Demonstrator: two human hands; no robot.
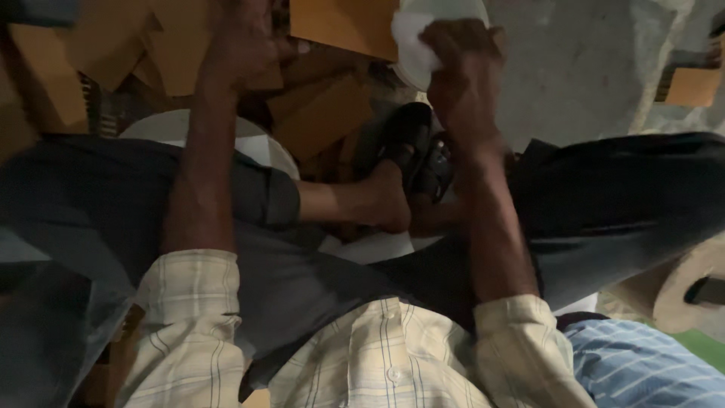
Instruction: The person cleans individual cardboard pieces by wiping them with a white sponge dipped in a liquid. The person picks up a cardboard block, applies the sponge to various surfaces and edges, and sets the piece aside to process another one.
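I sit with crossed legs, looking down over my checked shirt. My right hand [462, 64] reaches forward and pinches a white paper piece [408, 34] that rests against a round white disc [445, 9]. At the upper left, my left hand [243, 41] is blurred and lies among a heap of brown cardboard pieces [177, 53]. It touches one of them, but whether its fingers close on it is unclear. A flat brown card [343, 26] lies between the two hands.
My feet in black sandals [414, 143] rest over white round sheets [170, 125]. Grey concrete floor [589, 60] spreads at the upper right, with a brown card [691, 87] on it. A thick paper roll [676, 291] and a blue striped cloth [642, 366] sit at lower right.
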